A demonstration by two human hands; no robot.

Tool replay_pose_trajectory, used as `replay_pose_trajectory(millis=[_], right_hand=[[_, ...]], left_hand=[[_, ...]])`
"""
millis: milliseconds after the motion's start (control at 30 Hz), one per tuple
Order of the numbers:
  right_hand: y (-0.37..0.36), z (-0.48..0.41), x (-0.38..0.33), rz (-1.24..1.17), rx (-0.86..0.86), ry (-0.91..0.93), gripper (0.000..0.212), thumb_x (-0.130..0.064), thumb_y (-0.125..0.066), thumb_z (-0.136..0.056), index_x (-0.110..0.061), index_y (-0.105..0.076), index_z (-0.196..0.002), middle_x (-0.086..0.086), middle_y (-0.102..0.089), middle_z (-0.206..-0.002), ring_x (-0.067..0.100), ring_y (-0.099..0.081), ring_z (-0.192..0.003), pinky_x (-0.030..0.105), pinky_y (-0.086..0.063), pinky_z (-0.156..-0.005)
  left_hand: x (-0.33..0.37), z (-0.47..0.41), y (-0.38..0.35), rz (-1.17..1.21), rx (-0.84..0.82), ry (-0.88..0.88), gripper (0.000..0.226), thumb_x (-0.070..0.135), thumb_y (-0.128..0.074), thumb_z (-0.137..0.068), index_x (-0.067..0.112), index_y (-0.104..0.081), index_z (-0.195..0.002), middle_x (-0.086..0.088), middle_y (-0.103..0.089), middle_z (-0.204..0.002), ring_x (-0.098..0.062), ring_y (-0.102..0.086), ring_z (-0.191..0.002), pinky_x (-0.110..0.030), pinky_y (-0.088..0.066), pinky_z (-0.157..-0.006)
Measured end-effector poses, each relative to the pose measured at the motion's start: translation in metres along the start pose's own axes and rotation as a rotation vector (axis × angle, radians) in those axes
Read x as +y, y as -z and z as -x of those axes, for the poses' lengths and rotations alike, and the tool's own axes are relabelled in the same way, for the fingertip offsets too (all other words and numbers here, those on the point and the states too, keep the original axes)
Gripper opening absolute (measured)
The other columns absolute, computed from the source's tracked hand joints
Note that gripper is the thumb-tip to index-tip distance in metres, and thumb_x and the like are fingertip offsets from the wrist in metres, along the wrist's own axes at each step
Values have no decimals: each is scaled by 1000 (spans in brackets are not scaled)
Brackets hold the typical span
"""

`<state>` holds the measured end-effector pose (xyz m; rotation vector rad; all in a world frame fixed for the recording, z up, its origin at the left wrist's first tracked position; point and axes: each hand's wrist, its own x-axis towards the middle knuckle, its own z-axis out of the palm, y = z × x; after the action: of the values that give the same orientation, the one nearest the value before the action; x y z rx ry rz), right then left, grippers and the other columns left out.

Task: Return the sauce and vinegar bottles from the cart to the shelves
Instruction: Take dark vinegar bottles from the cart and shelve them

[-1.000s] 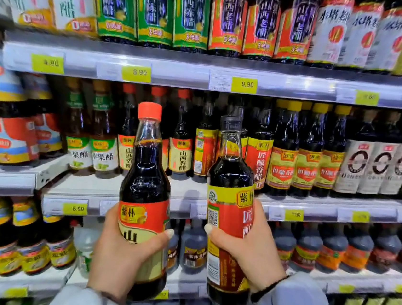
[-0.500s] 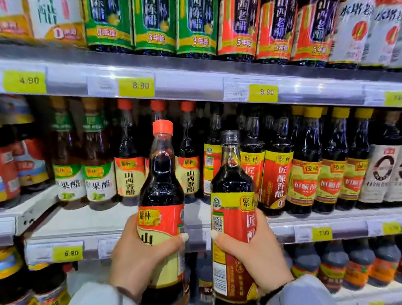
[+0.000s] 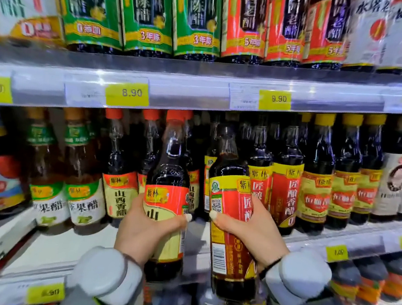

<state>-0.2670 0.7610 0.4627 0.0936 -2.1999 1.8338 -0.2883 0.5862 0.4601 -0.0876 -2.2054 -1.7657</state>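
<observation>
My left hand point(image 3: 143, 231) grips a dark vinegar bottle with an orange cap and red-and-cream label point(image 3: 170, 174). My right hand point(image 3: 253, 231) grips a second dark bottle with a clear cap and red-and-yellow label point(image 3: 231, 206). Both bottles are upright and held in front of the middle shelf point(image 3: 59, 244), close to the rows of matching bottles behind them. The orange-cap bottle's top reaches just under the upper shelf's price rail. The cart is out of view.
The middle shelf holds apple vinegar bottles point(image 3: 85, 189) at left, orange-cap bottles point(image 3: 119, 180) behind my left hand, and yellow-cap bottles point(image 3: 316, 185) at right. The upper shelf point(image 3: 189, 88) carries green and red labelled bottles. More bottles stand on the shelf below.
Both hands have carried their bottles up and forward toward the middle shelf. The view has moved closer to the shelves.
</observation>
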Motion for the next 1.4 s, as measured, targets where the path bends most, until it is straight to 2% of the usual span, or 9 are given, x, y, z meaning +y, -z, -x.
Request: replay_pose_trajectory(millis=[167, 333, 467, 600, 733, 900, 1100, 1267, 1400], right_hand=[[-4, -20, -2, -19, -6, 64, 52, -22, -81, -62, -27, -52, -104, -5, -68, -96, 12, -65, -90, 38, -50, -90], [-9, -43, -4, -34, 24, 143, 64, -25, -84, -58, -28, -49, -112, -8, -67, -99, 9, -65, -92, 38, -50, -91], [-16, -54, -2, -31, 86, 192, 75, -29, -85, -56, -25, -45, -120, -8, -66, -103, 10, -64, -94, 37, -50, -90], [-23, -60, 3, -48, 140, 221, 82, -22, -83, -58, -23, -39, -127, -10, -61, -106, 7, -61, -95, 31, -47, -89], [-31, -62, 10, -18, 172, 256, 91, -20, -83, -59, -21, -31, -133, -3, -57, -119, 12, -56, -105, 27, -44, -91], [-36, -63, 14, 23, 163, 274, 93, -17, -82, -61, -23, -26, -135, -11, -49, -112, 6, -49, -101, 14, -38, -80], [-43, -66, 26, 26, 152, 234, 92, -16, -82, -61, -23, -27, -134, -11, -48, -111, 7, -49, -102, 20, -36, -86], [-46, -71, 34, 34, 166, 210, 95, -21, -83, -58, -24, -28, -134, -5, -52, -118, 12, -50, -107, 25, -39, -91], [-46, -73, 36, 56, 175, 212, 96, -22, -84, -57, -26, -27, -134, -3, -52, -124, 15, -51, -113, 28, -40, -95]], left_hand=[[0, -17, -5, 20, 44, -44, 97, 50, -78, -31, 16, -50, -117, -4, -68, -101, -28, -62, -95, -45, -49, -91], [0, -31, -11, 31, 134, -124, 75, 16, -87, -53, 13, -48, -116, 4, -64, -90, -19, -60, -85, -34, -45, -81], [-2, -37, -10, 35, 190, -200, 80, 15, -87, -52, 11, -46, -120, -5, -63, -96, -24, -60, -87, -41, -48, -87], [-7, -39, -8, 71, 254, -224, 98, 36, -87, -40, 16, -42, -125, -6, -63, -104, -27, -62, -95, -50, -48, -91], [-13, -40, -5, 83, 272, -238, 83, 9, -88, -50, 14, -44, -120, -7, -62, -104, -26, -61, -92, -50, -49, -90], [-27, -43, -2, 31, 327, -236, 91, 52, -76, -32, 32, -41, -114, -4, -62, -108, -30, -57, -104, -52, -47, -92], [-45, -48, 0, -52, 353, -238, 95, 57, -74, -33, 27, -43, -118, -9, -48, -120, -32, -46, -116, -52, -43, -97], [-60, -53, -2, -59, 375, -228, 91, 22, -91, -43, 19, -44, -121, -11, -37, -126, -16, -38, -112, -48, -37, -104], [-71, -58, -3, -73, 380, -222, 87, 15, -90, -46, 11, -47, -121, -11, -36, -127, -19, -36, -117, -47, -35, -106]])
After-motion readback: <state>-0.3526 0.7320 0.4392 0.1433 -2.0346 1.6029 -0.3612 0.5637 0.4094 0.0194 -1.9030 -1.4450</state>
